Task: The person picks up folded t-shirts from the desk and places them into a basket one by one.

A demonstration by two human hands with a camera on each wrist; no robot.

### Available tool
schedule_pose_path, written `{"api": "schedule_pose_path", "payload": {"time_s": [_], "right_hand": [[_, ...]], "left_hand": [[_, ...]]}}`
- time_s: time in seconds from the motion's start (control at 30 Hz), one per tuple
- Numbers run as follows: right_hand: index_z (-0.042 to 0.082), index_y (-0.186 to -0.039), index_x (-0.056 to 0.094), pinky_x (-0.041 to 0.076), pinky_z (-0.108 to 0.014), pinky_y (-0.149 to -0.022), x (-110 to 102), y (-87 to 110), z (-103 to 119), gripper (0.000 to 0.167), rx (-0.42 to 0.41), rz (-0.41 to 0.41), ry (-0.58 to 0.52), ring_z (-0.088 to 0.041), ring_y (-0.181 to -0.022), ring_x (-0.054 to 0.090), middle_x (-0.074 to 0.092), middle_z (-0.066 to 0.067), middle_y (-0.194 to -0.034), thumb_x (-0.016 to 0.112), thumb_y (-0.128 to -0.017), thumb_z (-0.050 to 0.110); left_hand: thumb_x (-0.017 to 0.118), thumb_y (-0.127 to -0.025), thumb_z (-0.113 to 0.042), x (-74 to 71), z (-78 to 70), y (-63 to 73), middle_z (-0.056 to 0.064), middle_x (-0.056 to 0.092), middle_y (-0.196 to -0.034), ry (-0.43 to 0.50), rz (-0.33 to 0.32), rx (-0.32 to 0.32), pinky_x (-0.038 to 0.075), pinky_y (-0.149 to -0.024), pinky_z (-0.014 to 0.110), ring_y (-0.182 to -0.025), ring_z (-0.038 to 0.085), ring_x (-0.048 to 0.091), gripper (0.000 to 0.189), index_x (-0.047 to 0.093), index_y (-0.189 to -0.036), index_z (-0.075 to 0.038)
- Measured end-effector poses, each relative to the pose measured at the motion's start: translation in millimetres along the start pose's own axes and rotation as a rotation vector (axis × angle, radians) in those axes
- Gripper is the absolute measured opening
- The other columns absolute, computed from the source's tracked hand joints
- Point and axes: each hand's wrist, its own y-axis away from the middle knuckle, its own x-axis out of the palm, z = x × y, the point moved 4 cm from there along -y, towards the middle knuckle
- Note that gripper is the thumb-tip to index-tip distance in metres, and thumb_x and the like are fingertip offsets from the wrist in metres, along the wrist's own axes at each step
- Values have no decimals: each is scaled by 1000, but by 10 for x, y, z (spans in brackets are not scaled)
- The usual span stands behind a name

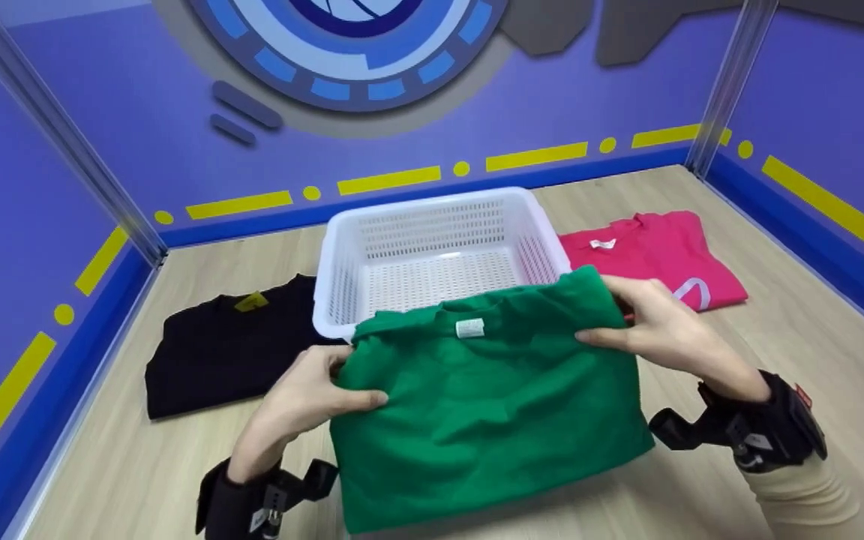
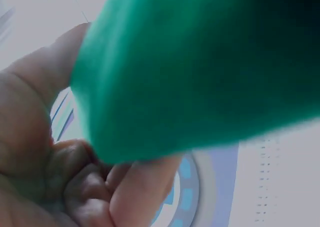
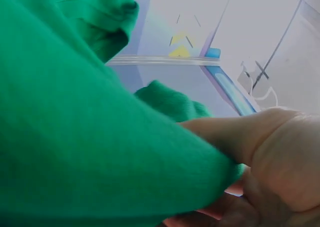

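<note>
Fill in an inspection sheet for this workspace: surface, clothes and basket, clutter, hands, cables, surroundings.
Surface: wood-grain table, pale.
Job's things: green shirt gripped near both upper corners, overlapping the front of the white basket in the head view; folded black shirt left of the basket, folded pink shirt right.
Clutter: nothing seen.
Hands: left hand and right hand each hold the green shirt, thumbs in front; black wrist mounts worn on both.
Cables: thin white line in the right wrist view, possibly a cord; too unclear to confirm.
Surroundings: purple-blue walls with yellow dashes; metal corner posts.
</note>
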Motion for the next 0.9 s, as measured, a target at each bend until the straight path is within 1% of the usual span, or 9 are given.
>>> {"api": "schedule_pose_path", "payload": {"time_s": [0.07, 0.13, 0.2, 0.3, 0.43, 0.53, 0.63, 0.73, 0.9], "right_hand": [[5, -119, 59, 57, -27, -77, -36, -14, -21, 42, 8, -43, -11, -11, -87, 63, 68, -10, -105, 74, -82, 17], [3, -118, 59, 55, -23, -75, -67, -33, -46, 41, 16, -91, -33, -7, -85, 62, 67, -10, -103, 74, -82, 15], [2, -119, 59, 54, -19, -73, -91, -53, -78, 41, 26, -142, -60, -2, -83, 62, 66, -8, -102, 74, -82, 14], [3, -124, 57, 54, -18, -73, -119, -74, -135, 45, 47, -210, -124, -1, -84, 64, 65, 4, -101, 73, -83, 14], [6, -132, 52, 56, -19, -73, -153, -89, -200, 51, 51, -281, -208, -1, -88, 65, 63, 19, -101, 71, -85, 16], [5, -133, 51, 55, -18, -75, -172, -94, -233, 52, 34, -320, -244, 0, -92, 65, 64, 20, -104, 70, -86, 15], [5, -131, 52, 54, -16, -78, -187, -97, -243, 50, 20, -344, -253, 0, -95, 65, 64, 19, -105, 70, -86, 14], [6, -131, 53, 53, -15, -79, -197, -97, -244, 49, 18, -357, -251, 0, -95, 65, 64, 18, -106, 70, -86, 15], [4, -129, 54, 52, -14, -80, -219, -85, -242, 47, 13, -384, -230, 1, -95, 64, 64, 19, -106, 69, -87, 15]], "left_hand": [[79, -75, -20, -34, 1, 5, 11, 70, -92, 34, -43, -2, 53, -72, 28, -78, 10, 63, 33, 65, -96, 1], [79, -76, -18, -56, 10, -9, 12, 70, -95, 70, -103, -11, 53, -74, 28, -80, 10, 63, 34, 65, -100, 1], [77, -78, -16, -63, 27, -32, 14, 70, -100, 121, -163, -20, 53, -77, 29, -84, 12, 65, 36, 64, -106, 1], [75, -80, -13, -55, 61, -79, 15, 70, -104, 202, -249, -22, 54, -81, 31, -89, 16, 66, 34, 64, -110, 0], [73, -81, -9, -33, 107, -145, 16, 69, -108, 305, -322, 17, 54, -86, 34, -95, 19, 66, 33, 64, -112, -1], [72, -82, -8, -25, 140, -193, 16, 69, -106, 345, -371, 43, 54, -83, 32, -92, 17, 67, 32, 64, -112, 0], [72, -82, -7, -17, 160, -220, 16, 70, -104, 357, -410, 58, 54, -79, 29, -86, 14, 67, 31, 64, -111, 1], [72, -82, -7, -9, 165, -228, 17, 70, -105, 361, -428, 70, 54, -77, 28, -85, 13, 67, 32, 63, -111, 1], [72, -83, -9, 0, 159, -232, 17, 69, -105, 368, -440, 85, 55, -76, 29, -85, 14, 67, 31, 63, -110, 1]]}}
